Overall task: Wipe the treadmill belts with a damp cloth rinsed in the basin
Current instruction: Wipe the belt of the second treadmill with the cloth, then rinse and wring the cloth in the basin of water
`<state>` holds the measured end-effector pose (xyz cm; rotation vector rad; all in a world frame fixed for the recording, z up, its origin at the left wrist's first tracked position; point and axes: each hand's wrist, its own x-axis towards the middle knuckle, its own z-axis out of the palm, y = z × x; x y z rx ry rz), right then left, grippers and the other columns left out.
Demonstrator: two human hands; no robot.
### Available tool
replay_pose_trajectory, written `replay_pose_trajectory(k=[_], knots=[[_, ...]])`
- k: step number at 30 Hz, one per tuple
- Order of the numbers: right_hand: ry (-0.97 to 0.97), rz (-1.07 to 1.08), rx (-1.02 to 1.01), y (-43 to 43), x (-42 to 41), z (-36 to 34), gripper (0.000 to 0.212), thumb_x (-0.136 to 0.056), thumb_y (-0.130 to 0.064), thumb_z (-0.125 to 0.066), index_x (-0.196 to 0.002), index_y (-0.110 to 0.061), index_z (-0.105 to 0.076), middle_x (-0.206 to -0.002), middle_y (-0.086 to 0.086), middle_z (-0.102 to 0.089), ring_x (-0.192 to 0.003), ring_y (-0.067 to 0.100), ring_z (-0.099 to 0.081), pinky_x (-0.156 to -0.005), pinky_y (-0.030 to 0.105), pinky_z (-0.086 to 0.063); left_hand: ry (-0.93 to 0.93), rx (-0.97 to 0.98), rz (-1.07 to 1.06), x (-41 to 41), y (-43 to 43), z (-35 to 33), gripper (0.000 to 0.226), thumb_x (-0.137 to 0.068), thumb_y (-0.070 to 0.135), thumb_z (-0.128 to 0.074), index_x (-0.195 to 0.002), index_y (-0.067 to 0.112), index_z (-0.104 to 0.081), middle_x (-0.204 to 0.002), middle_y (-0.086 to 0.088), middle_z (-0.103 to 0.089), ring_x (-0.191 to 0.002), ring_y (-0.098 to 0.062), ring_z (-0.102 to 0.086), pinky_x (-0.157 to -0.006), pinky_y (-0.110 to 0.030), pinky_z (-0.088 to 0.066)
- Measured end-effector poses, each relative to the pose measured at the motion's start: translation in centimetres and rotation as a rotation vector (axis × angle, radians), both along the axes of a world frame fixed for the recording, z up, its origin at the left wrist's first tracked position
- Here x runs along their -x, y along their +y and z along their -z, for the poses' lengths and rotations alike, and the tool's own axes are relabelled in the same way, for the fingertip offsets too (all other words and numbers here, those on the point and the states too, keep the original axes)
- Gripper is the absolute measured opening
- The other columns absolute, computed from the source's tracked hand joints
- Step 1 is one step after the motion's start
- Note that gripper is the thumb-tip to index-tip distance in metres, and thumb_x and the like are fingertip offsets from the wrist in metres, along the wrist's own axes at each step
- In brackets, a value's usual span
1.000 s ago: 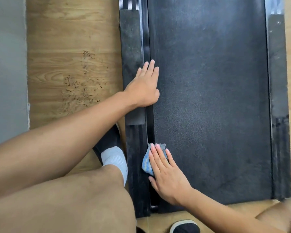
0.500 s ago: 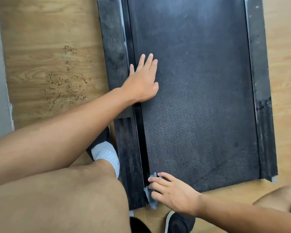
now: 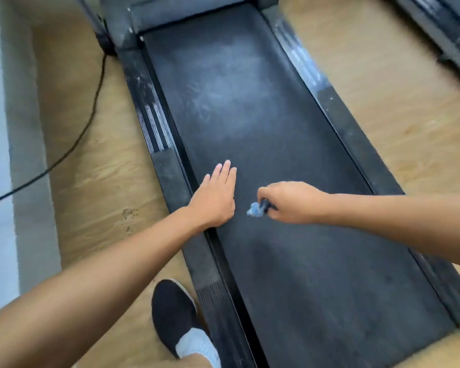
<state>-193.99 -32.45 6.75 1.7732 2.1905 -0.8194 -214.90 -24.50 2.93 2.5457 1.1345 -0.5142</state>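
The black treadmill belt (image 3: 290,181) runs from near me up to the motor hood, with a pale dusty patch further up. My left hand (image 3: 215,197) lies flat with straight fingers on the belt's left edge, beside the left side rail (image 3: 170,176). My right hand (image 3: 287,201) is over the middle of the belt, fingers curled around a bunched blue cloth (image 3: 255,209), of which only a small end sticks out on the left. The basin is not in view.
A black cable (image 3: 91,112) trails over the wooden floor (image 3: 91,181) to the left, next to a grey wall base. My black shoe (image 3: 174,314) stands by the left rail. Part of a second treadmill (image 3: 449,25) shows at the top right.
My right hand has lifted the cloth from the belt's near left corner and bunched it up over the middle. The view has risen and now shows the whole belt. My left hand stays flat.
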Motion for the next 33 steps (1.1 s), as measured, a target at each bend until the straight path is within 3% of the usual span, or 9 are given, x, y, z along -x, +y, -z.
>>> replay_pose_trajectory(k=[4,8,11,15,20,24,26,30,33], knots=[[-0.008,0.215,-0.138,5.1,-3.0,-9.4,0.017,-0.095,-0.027,-0.052,-0.11,-0.019,-0.056,-0.1,0.001,-0.064,-0.09,0.031,-0.063,-0.066,0.037,-0.044,-0.091,0.07,0.014,-3.3,5.1,-11.2,0.078,-0.107,0.023,-0.045,-0.166,0.004,0.002,-0.176,-0.011,0.01,-0.163,-0.024,0.002,-0.13,-0.042,-0.017],[0.237,0.825,-0.161,3.4,-9.4,-19.1,0.012,-0.093,-0.031,-0.056,-0.096,-0.019,-0.056,-0.096,0.007,-0.068,-0.089,0.034,-0.065,-0.073,0.04,-0.052,-0.206,0.081,-0.067,-8.5,4.3,-22.9,0.073,-0.107,0.016,-0.044,-0.167,0.006,-0.004,-0.177,-0.006,0.0,-0.163,-0.015,-0.005,-0.126,-0.025,-0.012],[0.321,1.09,-0.206,-1.1,-13.4,-26.3,0.012,-0.093,-0.031,-0.058,-0.096,-0.019,-0.057,-0.097,0.009,-0.066,-0.091,0.033,-0.062,-0.074,0.038,-0.048,-0.228,0.148,-0.011,-12.5,0.3,-30.2,0.075,-0.106,0.013,-0.049,-0.167,0.003,-0.005,-0.176,-0.013,-0.003,-0.162,-0.026,-0.011,-0.129,-0.035,-0.016],[0.25,1.055,-0.168,-7.5,-16.6,-38.4,0.019,-0.095,-0.026,-0.059,-0.108,-0.011,-0.06,-0.108,0.01,-0.063,-0.096,0.033,-0.06,-0.072,0.033,-0.039,-0.168,0.208,0.029,-16.9,-5.5,-39.2,0.075,-0.109,0.018,-0.044,-0.167,0.004,0.002,-0.176,-0.008,0.008,-0.163,-0.021,0.001,-0.127,-0.029,-0.012],[0.18,1.061,-0.186,-17.5,-21.6,-60.8,0.017,-0.094,-0.027,-0.062,-0.099,-0.013,-0.053,-0.104,0.007,-0.054,-0.084,0.031,-0.063,-0.069,0.038,-0.05,-0.228,0.256,0.126,-23.9,-13.5,-57.8,0.082,-0.108,0.025,-0.048,-0.167,0.007,0.007,-0.175,-0.005,0.017,-0.163,-0.02,0.006,-0.127,-0.029,-0.016],[0.072,1.042,-0.255,-24.7,-21.9,-78.6,0.016,-0.092,-0.031,-0.06,-0.094,-0.019,-0.049,-0.1,0.001,-0.054,-0.084,0.025,-0.053,-0.065,0.038,-0.037,-0.342,0.237,0.218,-27.3,-18.6,-75.8,0.084,-0.106,0.024,-0.05,-0.167,0.009,0.006,-0.174,-0.003,0.018,-0.163,-0.019,0.008,-0.129,-0.028,-0.011],[-0.038,0.958,-0.263,-28.7,-20.6,-85.2,0.017,-0.094,-0.035,-0.057,-0.099,-0.021,-0.05,-0.104,0.001,-0.056,-0.085,0.025,-0.054,-0.069,0.039,-0.041,-0.432,0.205,0.252,-27.8,-21.1,-83.4,0.084,-0.105,0.023,-0.051,-0.167,0.008,0.004,-0.175,-0.006,0.016,-0.163,-0.019,0.007,-0.13,-0.028,-0.009],[-0.365,0.639,-0.372,-35.5,-17.9,-91.0,0.024,-0.087,-0.039,-0.065,-0.101,-0.024,-0.053,-0.099,-0.003,-0.054,-0.073,0.025,-0.067,-0.056,0.033,-0.036,-0.566,0.112,0.449,-26.4,-24.9,-93.3,0.085,-0.105,0.024,-0.053,-0.167,0.009,0.003,-0.176,-0.005,0.012,-0.163,-0.016,0.0,-0.128,-0.028,-0.017],[-0.325,0.764,-0.454,-37.4,-16.7,-92.8,0.021,-0.083,-0.037,-0.068,-0.092,-0.025,-0.054,-0.088,-0.005,-0.052,-0.064,0.022,-0.062,-0.051,0.031,-0.039,-0.614,0.092,0.489,-25.2,-25.8,-94.9,0.086,-0.106,0.026,-0.053,-0.168,0.013,0.005,-0.176,0.0,0.013,-0.162,-0.011,0.002,-0.126,-0.026,-0.018]])
